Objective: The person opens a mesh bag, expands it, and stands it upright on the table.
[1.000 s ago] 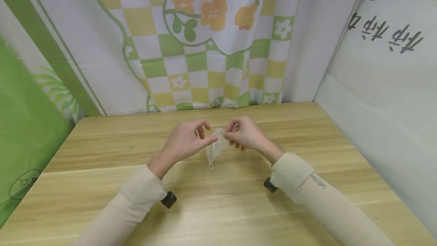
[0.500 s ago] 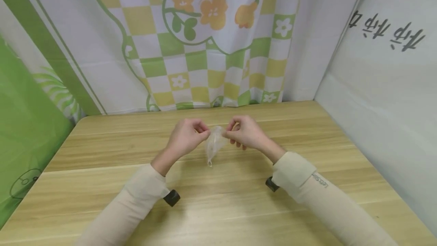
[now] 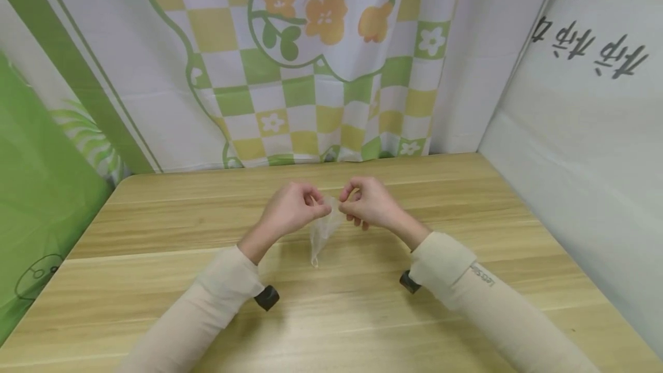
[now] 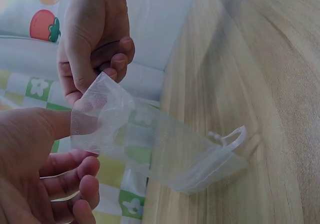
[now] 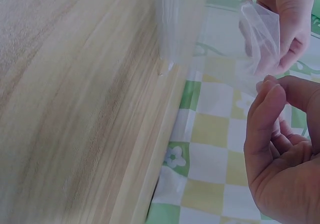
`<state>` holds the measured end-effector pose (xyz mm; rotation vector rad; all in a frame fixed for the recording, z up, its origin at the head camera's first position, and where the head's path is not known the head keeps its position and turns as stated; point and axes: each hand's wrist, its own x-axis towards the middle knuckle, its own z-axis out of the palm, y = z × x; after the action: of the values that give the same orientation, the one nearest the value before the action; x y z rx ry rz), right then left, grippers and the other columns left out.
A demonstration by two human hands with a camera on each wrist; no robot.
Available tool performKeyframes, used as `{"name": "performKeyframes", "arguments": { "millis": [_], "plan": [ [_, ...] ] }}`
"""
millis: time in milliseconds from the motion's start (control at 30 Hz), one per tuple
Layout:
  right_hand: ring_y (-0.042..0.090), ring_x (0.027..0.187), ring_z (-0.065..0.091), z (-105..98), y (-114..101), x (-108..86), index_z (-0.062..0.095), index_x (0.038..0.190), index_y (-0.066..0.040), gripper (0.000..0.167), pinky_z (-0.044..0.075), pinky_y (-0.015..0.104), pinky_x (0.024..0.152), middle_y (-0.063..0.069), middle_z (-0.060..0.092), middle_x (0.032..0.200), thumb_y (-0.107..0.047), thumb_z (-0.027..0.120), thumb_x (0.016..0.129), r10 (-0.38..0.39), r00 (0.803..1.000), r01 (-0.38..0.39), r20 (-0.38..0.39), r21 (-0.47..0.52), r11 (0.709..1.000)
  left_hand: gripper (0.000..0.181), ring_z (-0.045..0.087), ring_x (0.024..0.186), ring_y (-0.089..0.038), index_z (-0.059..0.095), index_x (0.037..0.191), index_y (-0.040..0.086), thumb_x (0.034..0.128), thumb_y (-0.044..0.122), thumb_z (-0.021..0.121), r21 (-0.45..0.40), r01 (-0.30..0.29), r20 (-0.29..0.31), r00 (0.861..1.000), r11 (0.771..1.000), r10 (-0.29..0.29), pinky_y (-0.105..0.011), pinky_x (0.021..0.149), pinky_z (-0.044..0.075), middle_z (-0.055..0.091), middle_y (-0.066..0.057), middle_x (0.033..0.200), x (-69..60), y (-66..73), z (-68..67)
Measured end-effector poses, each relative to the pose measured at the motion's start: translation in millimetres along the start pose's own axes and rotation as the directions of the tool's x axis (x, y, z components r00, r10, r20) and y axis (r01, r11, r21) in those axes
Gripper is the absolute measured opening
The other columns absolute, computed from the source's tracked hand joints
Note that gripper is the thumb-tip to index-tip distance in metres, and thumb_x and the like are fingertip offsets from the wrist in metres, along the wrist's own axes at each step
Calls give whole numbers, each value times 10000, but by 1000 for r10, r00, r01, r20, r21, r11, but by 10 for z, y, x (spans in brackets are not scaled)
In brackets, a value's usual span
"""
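Observation:
A sheer white mesh bag (image 3: pixel 322 235) hangs between the two hands over the table, its narrow lower end with a small cord loop (image 4: pixel 234 138) pointing down and towards the person. My left hand (image 3: pixel 290 210) pinches one top corner; in the left wrist view its thumb shows through the mesh, with the other fingers loosely curled below. At the opposite corner, my right hand (image 3: pixel 374 203) pinches the edge between thumb and index fingertip, as the right wrist view also shows. The bag (image 5: pixel 262 38) is thin and folded near the left hand there.
A wooden table (image 3: pixel 331 315) lies under both hands. Behind it hangs a checked, flowered curtain (image 3: pixel 290 96), with a white printed sheet (image 3: pixel 580 148) on the right and a green cloth (image 3: pixel 41 189) on the left. Black wrist cameras (image 3: pixel 266 298) sit beneath the sleeves.
My left hand's fingers, spread apart at first, came together on the bag's edge and then moved slightly right. The bag's looped end hangs a bit lower and further left. The right hand barely moved.

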<state>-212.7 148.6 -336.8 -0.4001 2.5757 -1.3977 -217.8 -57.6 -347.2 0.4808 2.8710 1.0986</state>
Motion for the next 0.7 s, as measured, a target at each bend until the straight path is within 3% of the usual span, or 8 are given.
{"name": "performKeyframes", "arguments": {
  "millis": [133, 333, 500, 600, 700],
  "plan": [
    [188, 481, 573, 10, 13, -1, 620, 978, -46, 119, 476, 287, 407, 98, 635, 627, -104, 703, 916, -9, 1000, 9, 4, 4, 1000, 135, 546, 616, -143, 712, 829, 174, 892, 288, 750, 32, -28, 18, 999, 999, 28, -295, 536, 436, 631, 20, 752, 7, -5, 3],
    [323, 541, 627, 32, 55, -15, 607, 1008, -72, 293, 527, 376, 441, 99, 652, 657, -318, 744, 927, -2, 999, 2, 43, 7, 1000, 118, 553, 615, -160, 702, 844, 158, 922, 241, 734, -64, -7, 0, 1000, 998, 7, -302, 529, 447, 647, 5, 759, -3, -44, -16],
    [220, 514, 643, 91, 59, -5, 588, 1027, -31, 187, 578, 393, 517, 148, 662, 692, -145, 709, 942, 6, 995, -14, 100, 83, 996, 172, 567, 626, -165, 675, 898, 143, 912, 300, 743, -99, -1, 18, 1000, 995, 3, -305, 537, 456, 654, -10, 778, -13, -58, -16],
    [198, 501, 634, 97, 38, -2, 590, 1015, -7, 137, 586, 396, 533, 157, 652, 683, -53, 690, 935, 14, 997, -24, 75, 128, 991, 198, 553, 608, -159, 648, 931, 141, 898, 312, 742, -93, -11, 48, 999, 996, 15, -298, 522, 445, 642, -16, 783, -20, -55, -17],
    [197, 501, 630, 82, 11, -3, 592, 1006, 3, 122, 583, 376, 525, 136, 646, 671, -26, 685, 932, 24, 999, -30, 49, 141, 990, 145, 529, 575, -147, 622, 920, 122, 884, 209, 731, -123, -18, 71, 997, 992, 27, -279, 499, 421, 625, -28, 749, -24, -55, -25]
  ]
}}
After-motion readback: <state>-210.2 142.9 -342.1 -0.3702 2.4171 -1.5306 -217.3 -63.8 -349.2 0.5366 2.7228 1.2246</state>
